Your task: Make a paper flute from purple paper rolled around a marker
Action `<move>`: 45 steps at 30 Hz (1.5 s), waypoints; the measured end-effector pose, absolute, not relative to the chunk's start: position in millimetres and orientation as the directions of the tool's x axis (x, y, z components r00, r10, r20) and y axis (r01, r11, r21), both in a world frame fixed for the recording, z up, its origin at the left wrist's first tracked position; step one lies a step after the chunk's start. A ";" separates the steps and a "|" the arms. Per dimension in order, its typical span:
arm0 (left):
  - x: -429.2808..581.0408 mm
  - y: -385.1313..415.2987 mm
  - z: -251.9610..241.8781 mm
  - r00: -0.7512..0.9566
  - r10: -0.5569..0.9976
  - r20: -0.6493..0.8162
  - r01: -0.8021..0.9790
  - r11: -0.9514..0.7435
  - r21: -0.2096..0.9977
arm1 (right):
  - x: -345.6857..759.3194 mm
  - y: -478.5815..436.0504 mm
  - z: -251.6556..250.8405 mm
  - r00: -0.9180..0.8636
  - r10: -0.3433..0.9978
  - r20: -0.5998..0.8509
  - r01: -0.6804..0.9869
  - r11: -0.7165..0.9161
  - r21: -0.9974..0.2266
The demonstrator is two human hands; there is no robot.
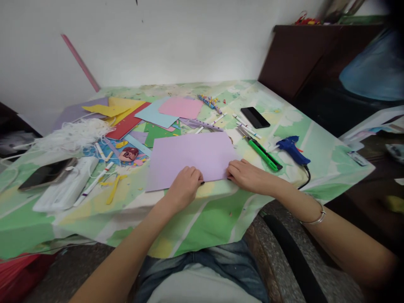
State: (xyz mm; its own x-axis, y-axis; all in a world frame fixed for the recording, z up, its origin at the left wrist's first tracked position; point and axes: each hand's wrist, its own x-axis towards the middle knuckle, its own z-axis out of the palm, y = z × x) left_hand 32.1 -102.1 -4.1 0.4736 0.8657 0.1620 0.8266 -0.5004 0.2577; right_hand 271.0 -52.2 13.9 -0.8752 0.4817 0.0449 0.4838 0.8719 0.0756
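A lilac sheet of paper (pixel 192 158) lies flat on the table near its front edge. My left hand (pixel 184 185) rests on the sheet's near edge with fingers curled and pressed down on it. My right hand (pixel 248 176) presses the sheet's near right corner, fingers bent together at the paper's edge. Both hands touch the paper; neither lifts it.
The table has a green patterned cloth (pixel 205 219). Coloured paper sheets (pixel 158 113), markers (pixel 249 126), a black phone (pixel 255 117), a green cutter (pixel 263 154) and a blue glue gun (pixel 292 150) lie beyond. At left are white string (pixel 74 132), a white box (pixel 67 185) and another phone (pixel 44 174).
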 end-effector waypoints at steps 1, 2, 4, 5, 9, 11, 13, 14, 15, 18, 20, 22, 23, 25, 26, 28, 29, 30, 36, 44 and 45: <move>31.8 -101.8 -4.5 0.472 0.866 0.165 0.826 -0.500 0.261 | 273.7 -51.8 14.2 -0.872 0.488 0.045 0.490 0.870 0.062; 31.4 -101.5 -5.1 0.470 0.866 0.168 0.825 -0.499 0.265 | 276.6 -51.5 14.6 -0.868 0.495 0.043 0.497 0.867 0.044; 30.9 -100.9 -6.4 0.468 0.867 0.173 0.822 -0.499 0.274 | 282.7 -50.7 15.4 -0.857 0.514 0.036 0.514 0.858 0.001; 30.7 -100.6 -6.8 0.467 0.867 0.173 0.822 -0.498 0.278 | 286.0 -50.4 15.8 -0.852 0.523 0.033 0.523 0.852 -0.021; 30.9 -100.2 -6.1 0.464 0.872 0.155 0.823 -0.490 0.287 | 297.7 -50.5 18.1 -0.835 0.549 0.029 0.546 0.835 -0.075; 30.9 -100.2 -5.0 0.464 0.874 0.144 0.823 -0.486 0.294 | 301.5 -51.7 19.7 -0.829 0.559 0.024 0.555 0.827 -0.091; 30.8 -100.2 -4.4 0.461 0.876 0.141 0.824 -0.482 0.299 | 304.7 -52.9 20.9 -0.820 0.572 0.020 0.568 0.817 -0.105; 30.8 -100.2 -4.2 0.459 0.877 0.143 0.824 -0.480 0.300 | 306.7 -53.1 21.1 -0.816 0.578 0.020 0.573 0.812 -0.110; 30.7 -100.1 -4.1 0.457 0.877 0.145 0.825 -0.480 0.300 | 309.2 -52.8 21.0 -0.812 0.584 0.019 0.578 0.808 -0.116; 31.0 -100.0 -3.8 0.461 0.875 0.144 0.823 -0.483 0.299 | 321.3 -49.6 19.6 -0.800 0.599 0.010 0.590 0.791 -0.159; 31.4 -99.9 -3.5 0.462 0.875 0.142 0.823 -0.483 0.299 | 330.8 -47.1 19.9 -0.792 0.611 0.003 0.596 0.774 -0.212; 31.7 -99.8 -3.6 0.460 0.876 0.145 0.826 -0.482 0.292 | 336.1 -47.1 22.6 -0.770 0.638 0.017 0.613 0.747 -0.258; 31.7 -99.7 -3.7 0.458 0.877 0.148 0.829 -0.481 0.286 | 335.3 -48.6 24.8 -0.753 0.656 0.041 0.624 0.734 -0.268; 31.9 -99.6 -4.2 0.459 0.875 0.151 0.831 -0.483 0.277 | 324.7 -54.5 28.9 -0.722 0.682 0.116 0.636 0.721 -0.276; 32.0 -99.6 -4.6 0.461 0.875 0.152 0.830 -0.485 0.276 | 314.8 -58.5 29.9 -0.720 0.676 0.158 0.626 0.730 -0.274; 32.3 -99.8 -5.7 0.462 0.873 0.158 0.827 -0.488 0.278 | 287.7 -66.9 28.3 -0.747 0.630 0.214 0.574 0.773 -0.271; 32.4 -100.0 -6.4 0.461 0.872 0.167 0.827 -0.490 0.277 | 271.9 -70.6 25.5 -0.777 0.592 0.215 0.539 0.802 -0.259; 32.4 -100.2 -7.1 0.457 0.871 0.179 0.828 -0.490 0.273 | 256.0 -73.7 21.8 -0.792 0.571 0.218 0.524 0.818 -0.239; 24.0 -103.0 -10.6 0.475 0.857 0.201 0.842 -0.509 0.178 | 196.2 -76.5 -0.7 -0.806 0.542 0.239 0.528 0.840 -0.124; -16.8 -114.3 -4.5 0.465 0.865 0.188 0.865 -0.490 0.112 | 219.3 -70.1 -3.2 -0.797 0.570 0.201 0.561 0.821 -0.105; -23.3 -116.6 -3.7 0.453 0.872 0.187 0.869 -0.479 0.126 | 224.2 -69.8 -1.3 -0.790 0.582 0.195 0.573 0.813 -0.106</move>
State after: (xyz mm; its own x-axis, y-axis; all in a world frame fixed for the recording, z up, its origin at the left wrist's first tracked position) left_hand -23.3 -116.6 -3.7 0.4534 0.8716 0.1866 0.8689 -0.4789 0.1256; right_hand 224.2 -69.8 -1.3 -0.7896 0.5819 0.1948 0.5728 0.8128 -0.1062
